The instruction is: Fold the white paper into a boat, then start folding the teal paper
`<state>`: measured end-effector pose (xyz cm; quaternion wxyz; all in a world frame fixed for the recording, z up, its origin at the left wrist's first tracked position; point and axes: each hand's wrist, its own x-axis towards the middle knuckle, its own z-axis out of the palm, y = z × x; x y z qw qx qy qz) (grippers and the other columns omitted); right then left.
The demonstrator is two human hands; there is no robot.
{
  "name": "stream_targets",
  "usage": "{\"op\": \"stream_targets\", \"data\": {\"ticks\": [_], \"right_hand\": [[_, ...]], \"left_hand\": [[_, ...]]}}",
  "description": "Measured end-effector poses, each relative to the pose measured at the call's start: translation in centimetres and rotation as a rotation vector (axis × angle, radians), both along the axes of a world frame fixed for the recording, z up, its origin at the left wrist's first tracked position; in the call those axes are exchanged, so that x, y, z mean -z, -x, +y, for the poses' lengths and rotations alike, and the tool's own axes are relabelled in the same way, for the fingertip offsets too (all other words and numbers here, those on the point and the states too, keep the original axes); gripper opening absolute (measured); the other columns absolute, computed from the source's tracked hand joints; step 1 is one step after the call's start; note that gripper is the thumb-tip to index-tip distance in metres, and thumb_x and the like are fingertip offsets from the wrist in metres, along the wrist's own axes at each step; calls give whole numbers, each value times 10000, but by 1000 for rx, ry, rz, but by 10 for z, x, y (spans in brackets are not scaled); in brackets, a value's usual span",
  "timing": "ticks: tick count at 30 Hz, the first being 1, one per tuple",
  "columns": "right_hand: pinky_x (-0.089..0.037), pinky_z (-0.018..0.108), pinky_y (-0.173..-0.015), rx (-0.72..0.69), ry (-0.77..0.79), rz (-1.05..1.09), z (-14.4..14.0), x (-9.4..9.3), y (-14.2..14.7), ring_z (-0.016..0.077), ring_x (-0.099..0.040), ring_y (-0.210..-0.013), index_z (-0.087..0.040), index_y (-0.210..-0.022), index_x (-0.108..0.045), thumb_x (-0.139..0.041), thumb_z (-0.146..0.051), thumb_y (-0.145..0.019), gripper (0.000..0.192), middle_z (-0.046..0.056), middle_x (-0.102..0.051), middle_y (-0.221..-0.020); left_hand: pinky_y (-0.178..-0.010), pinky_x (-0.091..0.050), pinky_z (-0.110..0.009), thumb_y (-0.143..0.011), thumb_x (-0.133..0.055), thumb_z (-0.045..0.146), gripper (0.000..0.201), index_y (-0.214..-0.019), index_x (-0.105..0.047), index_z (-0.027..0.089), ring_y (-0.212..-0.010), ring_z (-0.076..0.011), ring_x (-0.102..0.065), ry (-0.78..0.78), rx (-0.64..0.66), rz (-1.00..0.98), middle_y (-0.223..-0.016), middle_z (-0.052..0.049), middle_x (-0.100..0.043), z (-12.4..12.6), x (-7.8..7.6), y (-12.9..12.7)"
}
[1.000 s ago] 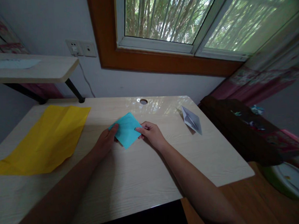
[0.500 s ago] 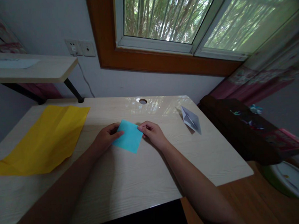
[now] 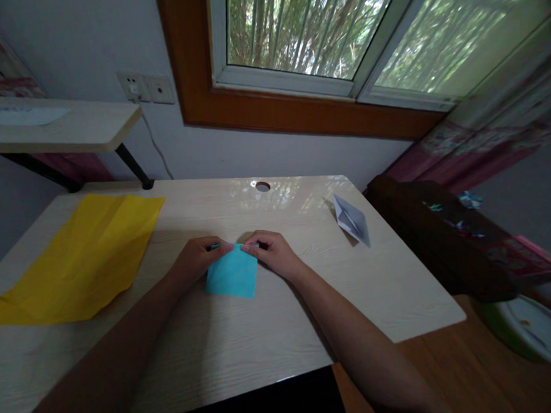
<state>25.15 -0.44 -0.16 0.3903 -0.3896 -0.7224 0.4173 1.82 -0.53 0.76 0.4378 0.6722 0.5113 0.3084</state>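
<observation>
Blue paper square [image 3: 230, 275]: flat on bench [image 3: 263, 330], mid-width, nearer far edge. L hand [image 3: 196, 260] & R hand [image 3: 271, 253]: fingertips pinched on its top edge, grip closed on paper both sides. Yellow sheet [image 3: 84, 253]: bench left edge. Grey folded paper [image 3: 351, 220]: far right corner.

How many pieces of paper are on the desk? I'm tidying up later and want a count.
3. A blue square under both hands at the centre, a large yellow sheet at the left, and a folded grey piece at the far right. More may lie out of view.
</observation>
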Motion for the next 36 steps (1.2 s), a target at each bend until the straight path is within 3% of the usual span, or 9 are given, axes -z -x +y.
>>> {"op": "stream_targets", "data": {"ticks": [7,13,16,20,25,28,33,36], "right_hand": [[-450,293,-691,183,0,41,2,-1,-1,162,-584,-723,-203,-808,-728,-719,-445,-864,249,26,-682,-772],[-441,276,-653,219,242,258,5,0,0,144,-562,-680,-191,-820,-704,-785,-463,-774,287,3,-661,-744],[-433,268,-650,154,314,280,5,2,1,132,-550,-669,-196,-843,-708,-778,-467,-781,287,-8,-646,-747],[-446,275,-705,150,279,255,4,2,1,144,-566,-732,-193,-834,-728,-749,-473,-814,281,7,-663,-793],[-424,262,-660,275,230,221,5,1,-2,145,-534,-704,-188,-834,-702,-692,-503,-848,316,-7,-621,-745],[-423,260,-657,197,200,152,5,2,-2,145,-540,-708,-185,-854,-701,-663,-507,-874,324,-4,-630,-763],[-450,261,-707,-60,92,-9,0,2,5,152,-599,-767,-183,-870,-715,-610,-462,-940,305,19,-682,-820],[-456,260,-715,-125,64,-60,-2,2,8,154,-620,-784,-183,-901,-725,-596,-454,-955,304,29,-706,-853]], "left_hand": [[-611,-365,-254,-852,-638,561,424,-677,-674,176,-653,-150,-474,42,-94,-107,-645,15,-547,-1,0,1],[-573,-318,-254,-855,-649,560,460,-613,-552,182,-609,-129,-380,66,-150,-192,-605,34,-417,-1,3,2],[-570,-315,-254,-854,-649,566,460,-620,-548,183,-605,-126,-372,56,-178,-206,-604,36,-414,0,5,3],[-580,-343,-249,-868,-627,567,453,-636,-575,181,-608,-129,-414,38,-156,-184,-607,32,-463,2,5,3],[-670,-448,-260,-833,-650,547,390,-751,-703,170,-684,-161,-560,68,41,-163,-703,1,-631,2,3,1],[-655,-440,-255,-853,-638,526,370,-802,-729,171,-690,-159,-565,69,136,-115,-731,-2,-653,1,4,0],[-602,-411,-246,-881,-618,476,327,-813,-708,169,-634,-142,-539,68,185,-94,-672,16,-612,0,5,-1],[-601,-408,-245,-883,-616,456,311,-788,-684,168,-621,-136,-532,38,185,-87,-647,23,-591,0,5,-2]]}}
